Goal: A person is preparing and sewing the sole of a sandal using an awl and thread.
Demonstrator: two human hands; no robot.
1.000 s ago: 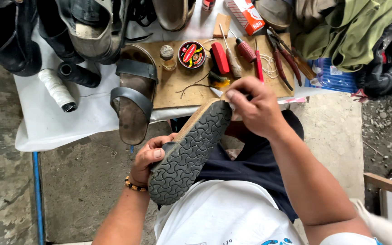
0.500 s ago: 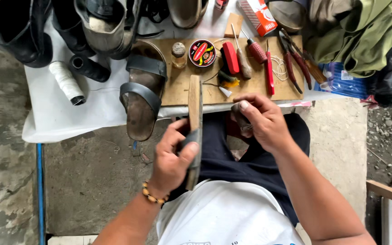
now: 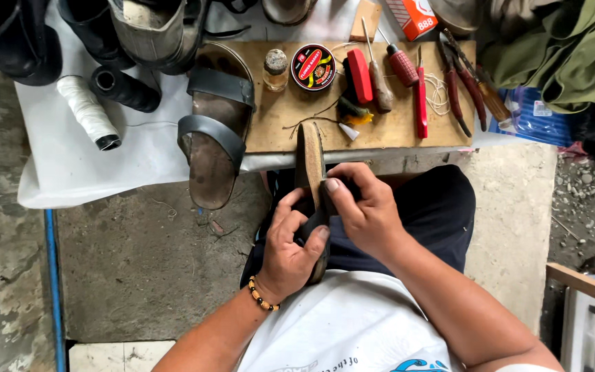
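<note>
Concrete floor (image 3: 139,275), grey and stained, spreads under a low white table (image 3: 70,172) that carries a tan wooden board (image 3: 394,124) of red-handled tools. A brown two-strap sandal (image 3: 215,138) lies across the table's near edge, its heel overhanging. The seated person holds a matching brown sandal with a dark treaded sole (image 3: 310,158) on edge over the lap, toe touching the board. The left hand (image 3: 287,248) grips its heel from beneath; the right hand (image 3: 363,210) pinches its strap. The fingers hide that strap. Dark boots (image 3: 8,34) are cut off at the top. Bare floor lies open on the left.
</note>
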